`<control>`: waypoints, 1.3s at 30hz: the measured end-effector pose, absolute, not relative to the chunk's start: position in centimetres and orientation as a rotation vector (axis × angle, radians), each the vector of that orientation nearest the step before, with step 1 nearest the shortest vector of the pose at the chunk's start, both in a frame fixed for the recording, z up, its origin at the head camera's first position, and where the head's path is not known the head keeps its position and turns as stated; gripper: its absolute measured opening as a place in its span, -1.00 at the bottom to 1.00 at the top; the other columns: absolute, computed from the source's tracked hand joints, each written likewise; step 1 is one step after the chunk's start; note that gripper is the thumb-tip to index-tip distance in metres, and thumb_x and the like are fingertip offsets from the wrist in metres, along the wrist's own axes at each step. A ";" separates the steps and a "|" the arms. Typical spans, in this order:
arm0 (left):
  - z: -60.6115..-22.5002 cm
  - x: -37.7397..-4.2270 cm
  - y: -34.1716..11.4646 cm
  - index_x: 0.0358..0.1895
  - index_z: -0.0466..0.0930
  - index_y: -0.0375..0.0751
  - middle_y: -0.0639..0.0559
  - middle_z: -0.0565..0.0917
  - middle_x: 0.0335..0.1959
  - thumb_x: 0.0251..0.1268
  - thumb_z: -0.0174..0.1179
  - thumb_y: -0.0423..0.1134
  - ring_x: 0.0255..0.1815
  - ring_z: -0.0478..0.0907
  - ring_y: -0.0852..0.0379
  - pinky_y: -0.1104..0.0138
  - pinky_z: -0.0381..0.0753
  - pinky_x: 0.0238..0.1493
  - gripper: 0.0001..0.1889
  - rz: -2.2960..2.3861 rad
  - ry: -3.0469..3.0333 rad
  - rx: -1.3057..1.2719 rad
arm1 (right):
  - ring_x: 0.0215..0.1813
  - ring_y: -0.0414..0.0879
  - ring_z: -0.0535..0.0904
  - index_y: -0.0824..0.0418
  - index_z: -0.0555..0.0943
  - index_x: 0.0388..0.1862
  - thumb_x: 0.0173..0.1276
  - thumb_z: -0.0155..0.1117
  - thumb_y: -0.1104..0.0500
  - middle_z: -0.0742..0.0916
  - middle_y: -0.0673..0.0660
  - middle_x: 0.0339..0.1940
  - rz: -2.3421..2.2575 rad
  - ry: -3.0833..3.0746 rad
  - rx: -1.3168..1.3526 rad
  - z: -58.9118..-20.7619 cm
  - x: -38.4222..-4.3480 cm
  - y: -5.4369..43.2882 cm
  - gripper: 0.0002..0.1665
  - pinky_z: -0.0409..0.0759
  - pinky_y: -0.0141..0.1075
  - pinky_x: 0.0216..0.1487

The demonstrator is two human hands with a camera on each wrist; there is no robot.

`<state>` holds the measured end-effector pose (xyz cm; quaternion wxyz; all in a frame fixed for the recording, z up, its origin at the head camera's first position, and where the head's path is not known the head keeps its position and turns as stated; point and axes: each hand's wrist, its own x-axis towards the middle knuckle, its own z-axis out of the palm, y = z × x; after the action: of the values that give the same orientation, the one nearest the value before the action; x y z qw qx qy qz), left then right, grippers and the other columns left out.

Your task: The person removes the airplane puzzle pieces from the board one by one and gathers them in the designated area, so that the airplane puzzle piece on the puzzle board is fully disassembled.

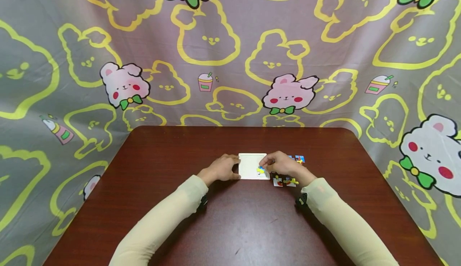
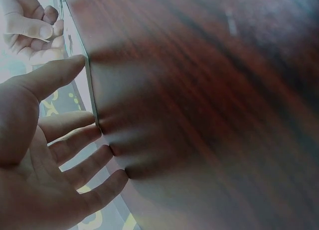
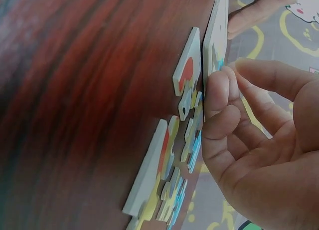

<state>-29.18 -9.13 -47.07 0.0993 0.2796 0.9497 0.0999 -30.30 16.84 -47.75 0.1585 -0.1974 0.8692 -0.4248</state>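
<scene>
A white puzzle tray (image 1: 248,162) lies flat on the table. My left hand (image 1: 222,167) is at its left side; in the left wrist view the thumb and index fingertip touch the tray's edge, the fingers fairly straight. Over the tray's right part, my right hand (image 1: 280,163) pinches a yellow and blue jigsaw piece (image 1: 261,171) between thumb and fingertips. That piece is mostly hidden behind the fingers in the right wrist view. Several loose jigsaw pieces (image 3: 185,70) lie right of the tray, partly covered by the right hand and wrist in the head view.
The dark red wooden table (image 1: 230,226) has rounded far corners. A grey curtain (image 1: 230,50) with cartoon rabbits hangs behind it and along both sides. Loose pieces (image 1: 284,181) sit close beside the tray's right edge, under the right forearm.
</scene>
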 end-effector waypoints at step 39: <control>-47.0 -29.1 -9.2 0.40 0.45 -0.18 -0.09 0.41 0.48 0.26 0.36 0.03 0.48 0.33 -0.17 0.07 0.40 0.44 -0.32 0.277 2.806 0.820 | -0.34 -0.15 0.58 0.19 0.76 -0.19 0.20 0.35 0.37 0.77 0.11 -0.33 -1.192 2.572 -0.446 -47.9 -30.1 16.3 -0.79 0.51 -0.35 -0.41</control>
<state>-29.10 -9.19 -47.00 0.1023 0.2779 0.9505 0.0938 -30.10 16.26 -47.90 0.1355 -0.1539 0.8880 -0.4116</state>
